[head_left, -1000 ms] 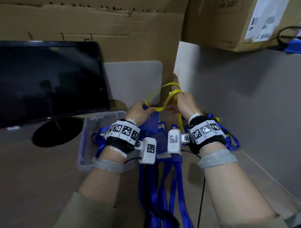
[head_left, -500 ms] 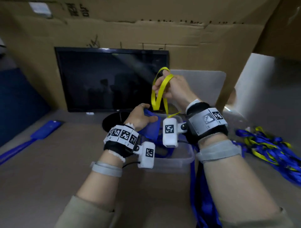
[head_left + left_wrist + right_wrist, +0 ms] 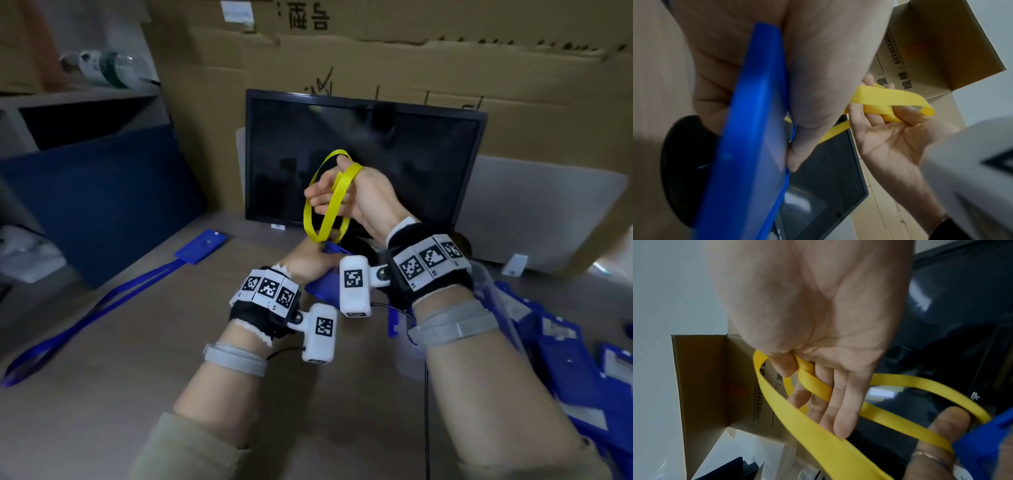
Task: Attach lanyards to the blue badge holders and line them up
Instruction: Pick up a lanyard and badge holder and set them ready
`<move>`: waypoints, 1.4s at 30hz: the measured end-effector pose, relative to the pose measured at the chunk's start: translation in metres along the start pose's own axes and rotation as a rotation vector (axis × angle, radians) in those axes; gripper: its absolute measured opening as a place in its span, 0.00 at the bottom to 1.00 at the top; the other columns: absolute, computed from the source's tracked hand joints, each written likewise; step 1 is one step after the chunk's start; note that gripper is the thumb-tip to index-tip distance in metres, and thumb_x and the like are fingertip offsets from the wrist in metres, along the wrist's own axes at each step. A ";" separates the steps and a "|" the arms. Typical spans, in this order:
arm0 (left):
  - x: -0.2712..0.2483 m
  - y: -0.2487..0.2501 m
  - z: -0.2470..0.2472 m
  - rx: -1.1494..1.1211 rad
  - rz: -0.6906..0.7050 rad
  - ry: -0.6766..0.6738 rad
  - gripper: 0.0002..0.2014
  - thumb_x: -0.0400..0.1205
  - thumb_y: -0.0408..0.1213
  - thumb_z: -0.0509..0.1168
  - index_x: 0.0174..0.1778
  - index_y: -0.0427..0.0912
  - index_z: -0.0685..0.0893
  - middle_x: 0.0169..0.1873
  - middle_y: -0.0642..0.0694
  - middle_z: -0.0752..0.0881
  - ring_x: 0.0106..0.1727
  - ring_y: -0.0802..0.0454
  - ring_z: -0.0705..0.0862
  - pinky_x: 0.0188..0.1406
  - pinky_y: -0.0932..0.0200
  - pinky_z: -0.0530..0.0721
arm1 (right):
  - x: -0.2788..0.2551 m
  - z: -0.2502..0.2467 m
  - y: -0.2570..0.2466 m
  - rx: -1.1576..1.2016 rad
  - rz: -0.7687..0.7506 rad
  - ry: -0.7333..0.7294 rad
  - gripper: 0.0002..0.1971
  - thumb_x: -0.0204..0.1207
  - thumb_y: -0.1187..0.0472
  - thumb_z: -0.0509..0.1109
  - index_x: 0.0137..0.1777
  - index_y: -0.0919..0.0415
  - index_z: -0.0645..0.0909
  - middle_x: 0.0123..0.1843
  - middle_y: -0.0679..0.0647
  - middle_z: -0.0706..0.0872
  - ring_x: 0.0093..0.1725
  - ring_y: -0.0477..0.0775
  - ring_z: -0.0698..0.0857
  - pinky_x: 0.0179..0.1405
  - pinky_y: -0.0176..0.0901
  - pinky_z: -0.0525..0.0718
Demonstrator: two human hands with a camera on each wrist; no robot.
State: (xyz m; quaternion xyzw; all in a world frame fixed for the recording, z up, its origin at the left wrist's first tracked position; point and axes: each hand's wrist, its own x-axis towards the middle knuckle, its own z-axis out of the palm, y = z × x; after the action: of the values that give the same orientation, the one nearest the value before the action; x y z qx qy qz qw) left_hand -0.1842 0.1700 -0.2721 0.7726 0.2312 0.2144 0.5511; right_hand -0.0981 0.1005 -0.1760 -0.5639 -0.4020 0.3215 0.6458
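Blue badge holder (image 3: 748,146) pinched edge-on between thumb and fingers of left hand (image 3: 308,263), held low in front of the monitor (image 3: 363,161). Yellow lanyard (image 3: 329,202) runs up from the holder's top end, looped over thumb and across fingers of right hand (image 3: 356,195); that hand raised above the left, palm leftward, fingers loosely curled round the strap. Carton (image 3: 937,48) behind reads "60X45X60".
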 end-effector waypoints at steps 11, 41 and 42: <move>0.006 -0.054 -0.071 0.089 -0.204 0.375 0.14 0.84 0.39 0.69 0.49 0.27 0.85 0.35 0.39 0.88 0.38 0.42 0.85 0.38 0.55 0.78 | 0.037 -0.006 0.059 -0.310 0.092 0.467 0.16 0.73 0.69 0.57 0.44 0.53 0.84 0.50 0.60 0.90 0.51 0.64 0.90 0.54 0.59 0.91; -0.024 -0.089 -0.114 0.318 -0.045 0.194 0.08 0.80 0.36 0.75 0.49 0.47 0.82 0.42 0.41 0.91 0.44 0.48 0.89 0.47 0.52 0.86 | 0.034 0.055 0.166 -0.306 0.103 -0.020 0.06 0.81 0.65 0.72 0.44 0.57 0.87 0.36 0.50 0.90 0.34 0.45 0.85 0.34 0.35 0.84; -0.025 -0.094 -0.115 0.277 -0.052 0.201 0.10 0.80 0.34 0.74 0.52 0.46 0.81 0.46 0.40 0.92 0.45 0.48 0.89 0.49 0.52 0.86 | 0.032 0.055 0.168 -0.312 0.119 -0.013 0.06 0.83 0.65 0.69 0.45 0.59 0.85 0.37 0.52 0.89 0.33 0.46 0.84 0.33 0.35 0.84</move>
State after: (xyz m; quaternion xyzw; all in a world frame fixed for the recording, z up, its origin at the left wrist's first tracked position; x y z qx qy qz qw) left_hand -0.2825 0.2683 -0.3287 0.8095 0.3325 0.2422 0.4189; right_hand -0.1247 0.1808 -0.3344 -0.6780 -0.4172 0.2964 0.5276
